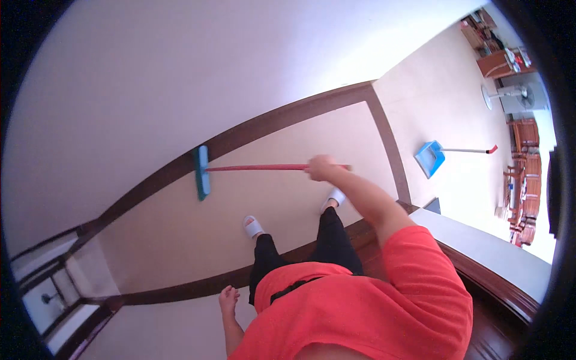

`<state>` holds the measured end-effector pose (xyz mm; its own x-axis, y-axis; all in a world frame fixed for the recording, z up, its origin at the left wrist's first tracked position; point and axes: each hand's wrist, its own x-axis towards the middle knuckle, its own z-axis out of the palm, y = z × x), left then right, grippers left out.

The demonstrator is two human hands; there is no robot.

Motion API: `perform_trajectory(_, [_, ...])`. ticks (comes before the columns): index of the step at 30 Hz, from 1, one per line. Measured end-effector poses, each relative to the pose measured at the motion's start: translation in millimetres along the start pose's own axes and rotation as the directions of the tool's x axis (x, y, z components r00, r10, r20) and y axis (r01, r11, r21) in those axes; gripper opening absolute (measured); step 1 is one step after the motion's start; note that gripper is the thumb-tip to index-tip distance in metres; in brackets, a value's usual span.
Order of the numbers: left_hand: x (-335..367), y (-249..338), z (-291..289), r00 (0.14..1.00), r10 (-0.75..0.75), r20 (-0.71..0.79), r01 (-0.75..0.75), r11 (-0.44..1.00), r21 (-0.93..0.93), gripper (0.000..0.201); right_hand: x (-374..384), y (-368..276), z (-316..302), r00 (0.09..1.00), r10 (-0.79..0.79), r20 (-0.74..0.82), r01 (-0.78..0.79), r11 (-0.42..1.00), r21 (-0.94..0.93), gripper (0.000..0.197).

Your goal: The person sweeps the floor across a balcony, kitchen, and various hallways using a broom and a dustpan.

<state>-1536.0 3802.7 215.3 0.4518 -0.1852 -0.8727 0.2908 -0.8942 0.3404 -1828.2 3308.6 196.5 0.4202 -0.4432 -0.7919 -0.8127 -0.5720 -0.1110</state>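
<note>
My right hand (323, 167) is closed round the red handle of a broom (258, 167), close to the handle's end. The broom's blue head (204, 168) with dark green bristles is at the far left end of the handle, on the floor against the dark brown border along the wall. My left hand (228, 299) hangs low at my left side, its fingers loosely bent and a little apart, with nothing visible in it. My feet in white slippers (253, 226) stand on the floor on the near side of the broom.
A blue dustpan (430, 158) with a long grey handle and red grip lies on the floor to the right, past a brown strip (389, 144). A white wall (180, 78) runs along the far side. Wooden chairs (528, 180) and a standing fan (510, 93) are at far right.
</note>
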Motion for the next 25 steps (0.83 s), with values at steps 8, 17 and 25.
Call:
perform_trajectory(8, [-8, 138, 203, 0.933, 0.247, 0.262, -0.304, 0.93, 0.205, 0.034, -267, 348, 155, 0.801, 0.57, 0.183, -0.599, 0.755, 0.268, 0.048])
perform_trajectory(17, [-53, 265, 379, 0.734, 0.419, 0.535, -0.62, 0.735, 0.275, 0.036, -488, 465, 234, 0.571, 0.816, 0.086, -0.768, 0.495, 0.406, 0.048])
perform_trajectory(25, [-34, 268, 378, 0.783, 0.331, 0.526, -0.61, 0.57, 0.55, 0.041, -451, 466, 230, 0.585, 0.81, -0.048, -0.663, 0.512, 0.546, 0.053])
